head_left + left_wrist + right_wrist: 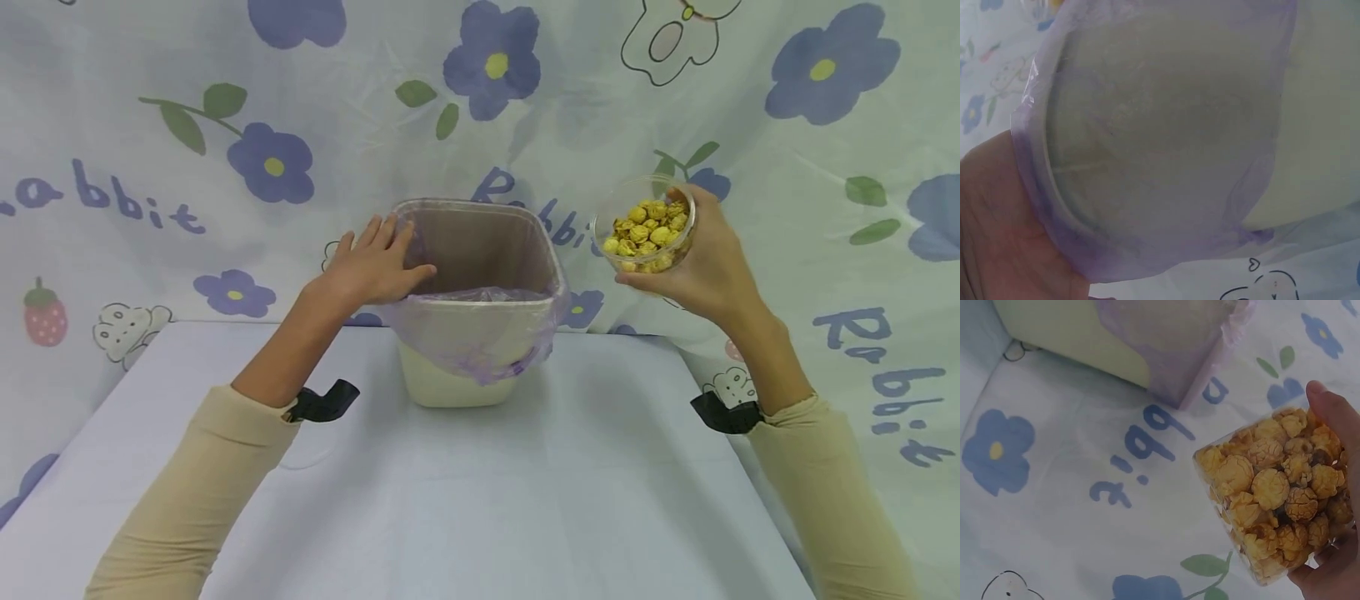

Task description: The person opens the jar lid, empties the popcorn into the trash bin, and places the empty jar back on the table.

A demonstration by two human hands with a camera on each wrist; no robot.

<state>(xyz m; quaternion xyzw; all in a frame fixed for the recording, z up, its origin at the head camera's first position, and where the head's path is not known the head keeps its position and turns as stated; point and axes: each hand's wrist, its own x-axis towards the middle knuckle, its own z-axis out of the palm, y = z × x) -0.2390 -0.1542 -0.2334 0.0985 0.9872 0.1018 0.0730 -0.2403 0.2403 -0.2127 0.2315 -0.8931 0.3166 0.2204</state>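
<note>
A pale trash bin (457, 367) lined with a thin purple plastic bag (480, 333) stands at the back of the table. My left hand (371, 267) rests on the bin's left rim, fingers extended; the left wrist view shows the palm (1010, 225) against the bagged rim. To the right of the bin and above the table, my right hand (705, 258) grips a clear plastic tub (600, 237) of yellow popcorn (647, 232). The tub leans toward the bin with its mouth facing the head camera. In the right wrist view, caramel-coloured popcorn (1279, 487) shows through its wall.
A white cloth covers the table (480, 500). Behind it hangs a curtain (360, 142) printed with blue flowers, rabbits and lettering. Black straps (326, 402) sit on both wrists, over beige sleeves (202, 483).
</note>
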